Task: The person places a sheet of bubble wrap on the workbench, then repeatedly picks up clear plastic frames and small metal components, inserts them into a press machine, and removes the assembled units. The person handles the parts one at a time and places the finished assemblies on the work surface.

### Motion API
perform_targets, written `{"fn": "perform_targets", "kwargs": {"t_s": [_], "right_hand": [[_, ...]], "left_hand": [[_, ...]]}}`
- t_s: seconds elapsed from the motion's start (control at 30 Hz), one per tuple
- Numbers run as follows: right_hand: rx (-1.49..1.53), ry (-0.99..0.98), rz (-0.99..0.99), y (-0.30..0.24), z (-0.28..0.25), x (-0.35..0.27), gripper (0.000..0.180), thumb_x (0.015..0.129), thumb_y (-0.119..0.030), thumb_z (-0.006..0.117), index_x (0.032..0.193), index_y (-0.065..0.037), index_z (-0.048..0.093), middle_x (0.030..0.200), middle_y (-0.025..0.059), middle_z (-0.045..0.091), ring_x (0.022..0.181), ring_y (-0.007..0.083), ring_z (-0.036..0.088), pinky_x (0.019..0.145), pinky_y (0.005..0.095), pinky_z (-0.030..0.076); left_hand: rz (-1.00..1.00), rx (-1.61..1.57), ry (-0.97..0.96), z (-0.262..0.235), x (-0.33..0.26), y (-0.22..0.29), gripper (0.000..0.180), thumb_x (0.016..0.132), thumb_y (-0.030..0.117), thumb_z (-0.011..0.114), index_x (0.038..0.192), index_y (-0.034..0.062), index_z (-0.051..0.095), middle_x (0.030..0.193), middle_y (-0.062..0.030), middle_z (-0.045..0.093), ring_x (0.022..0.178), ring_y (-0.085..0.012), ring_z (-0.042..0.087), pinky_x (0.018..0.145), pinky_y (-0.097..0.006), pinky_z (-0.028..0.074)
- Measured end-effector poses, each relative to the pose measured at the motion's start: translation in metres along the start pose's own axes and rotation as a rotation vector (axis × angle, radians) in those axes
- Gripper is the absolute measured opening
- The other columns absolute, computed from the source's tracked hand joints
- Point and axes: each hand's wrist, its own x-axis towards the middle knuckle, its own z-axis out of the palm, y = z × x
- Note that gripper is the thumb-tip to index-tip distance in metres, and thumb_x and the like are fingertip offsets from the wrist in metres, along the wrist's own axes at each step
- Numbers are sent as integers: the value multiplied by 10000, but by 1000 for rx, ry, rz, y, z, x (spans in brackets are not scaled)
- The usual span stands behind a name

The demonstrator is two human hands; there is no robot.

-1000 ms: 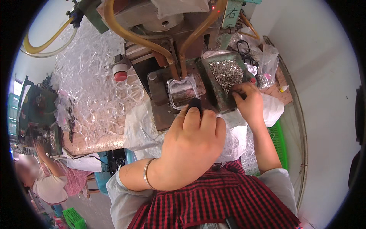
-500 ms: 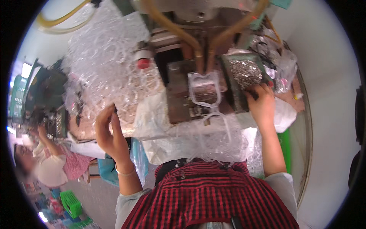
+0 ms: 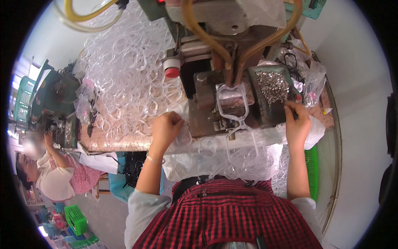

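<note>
Clear plastic is catching the light on a looped frame (image 3: 238, 118), whose far loop is lying on the metal block (image 3: 203, 93) of a machine, just below the ends of two amber hoses (image 3: 209, 42); its near part is hanging over the front edge of the bench (image 3: 120, 143). Left of the block, the left hand (image 3: 167, 129) is hovering near that edge, holding its fingers bent inward. The right hand (image 3: 299, 124) is hovering at the right side of a green tray (image 3: 275, 113), thumb and fingertips lying close together beside small metal pieces (image 3: 271, 85). Whether either hand is gripping anything is too small to tell. Many more clear frames (image 3: 128, 62) are covering the bench at left, near a red button (image 3: 172, 72).
</note>
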Motion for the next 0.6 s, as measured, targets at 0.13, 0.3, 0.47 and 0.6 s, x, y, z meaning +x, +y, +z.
{"fn": "perform_targets", "kwargs": {"t_s": [0.13,0.3,0.47,0.6], "right_hand": [[264,-79,-16,-34,-7,-5,119,863,25,715,974,-1,747,961,79,736,880,169,676,808,279,520],[633,-163,-104,-98,28,32,271,830,36,728,1092,-12,679,983,69,716,911,142,679,862,284,525],[835,-174,50,-114,57,24,377,832,85,708,1183,7,596,1004,39,683,949,96,637,893,245,485],[1124,-266,128,-116,60,29,415,854,95,706,1239,9,578,1028,42,688,936,93,632,894,238,491]], "left_hand": [[-45,-782,131,-8,11,-15,78,962,100,673,916,52,632,759,-26,663,664,-127,627,654,-283,488],[142,-1264,418,-28,37,10,68,1033,92,573,1044,30,598,957,-41,647,881,-103,615,787,-248,502],[358,-1180,649,-35,2,57,210,1043,135,564,1188,-12,593,1109,-116,649,1011,-166,630,897,-314,503],[763,-1366,150,-71,-29,118,139,971,121,652,951,-15,674,908,-142,711,821,-211,672,758,-348,533]]}}
